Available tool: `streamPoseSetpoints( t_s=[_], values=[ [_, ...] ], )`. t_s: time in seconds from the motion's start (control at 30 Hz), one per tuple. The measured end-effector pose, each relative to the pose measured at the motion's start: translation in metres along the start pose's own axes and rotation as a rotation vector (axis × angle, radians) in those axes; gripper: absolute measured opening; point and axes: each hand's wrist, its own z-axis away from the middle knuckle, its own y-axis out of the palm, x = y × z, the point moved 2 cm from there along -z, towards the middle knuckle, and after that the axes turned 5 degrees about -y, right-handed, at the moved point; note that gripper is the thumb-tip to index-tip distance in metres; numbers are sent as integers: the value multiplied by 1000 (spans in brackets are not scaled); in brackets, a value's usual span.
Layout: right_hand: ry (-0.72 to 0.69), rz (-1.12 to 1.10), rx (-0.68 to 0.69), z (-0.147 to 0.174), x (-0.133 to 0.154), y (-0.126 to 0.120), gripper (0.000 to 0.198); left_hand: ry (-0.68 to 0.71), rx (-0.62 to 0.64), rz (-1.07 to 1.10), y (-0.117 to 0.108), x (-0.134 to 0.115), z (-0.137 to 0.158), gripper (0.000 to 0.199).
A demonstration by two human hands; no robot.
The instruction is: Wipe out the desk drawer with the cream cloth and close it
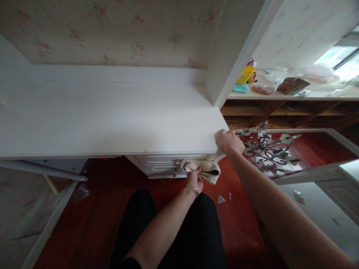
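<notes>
Two hands: both are seen in the head view, below and at the right end of a white bench point(106, 119).
Bench top: a bare white surface is shown, backed by a low white upstand and floral wallpaper point(112, 30).
Floor: dark red boards point(95, 209) are seen under the bench; a pale sheet is laid at the far left.
Legs: the person's black-clad legs point(174, 231) are placed at the lower centre, in front of the bench.
Drawer unit: a white drawer front point(162, 164) with small metal handles is fitted under the right part of the bench.
Left hand point(195, 177): the fingers are closed round a beige cloth; a thin metal bracelet point(193, 188) is worn on the wrist.
Cloth point(206, 170): it is bunched and held against the drawer front, just under the bench's front edge, near the right corner.
Right hand point(229, 141): it is laid on the right front corner of the bench, fingers curled over the edge; nothing is held in it.
Metal fixture: a chandelier-like frame point(266, 149) with round cups is lying on the floor, just right of the right hand.
Shelf: a wooden shelf point(280, 96) at the upper right is loaded with a yellow pack point(246, 74), a brown box point(291, 85) and plastic bags.
</notes>
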Motion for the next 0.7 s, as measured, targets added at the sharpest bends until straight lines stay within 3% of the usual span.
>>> streamPoseSetpoints(
  t_s=[0.17, 0.33, 0.43, 0.53, 0.63, 0.7],
  values=[
    [0, 1, -9, -1, 0, 1, 53, 105, -93, 31, -50, -48, -8, 23],
    [-4, -8, -5, -2, -1, 2, 55, 265, -93, 54, -84, -116, 17, 31],
    [-4, -13, -6, -1, -1, 2, 57, 354, -75, 54, -84, -152, 46, 35],
    [-7, -21, -3, 0, -2, 2, 57, 382, -46, 59, -67, -181, 84, 31],
    [-7, -24, -6, 1, -1, 1, 58, 430, -5, 73, -48, -202, 127, 26],
    [-2, -26, -4, 2, -1, 1, 59, 460, -48, 56, -41, -210, 156, 26]
  ],
)
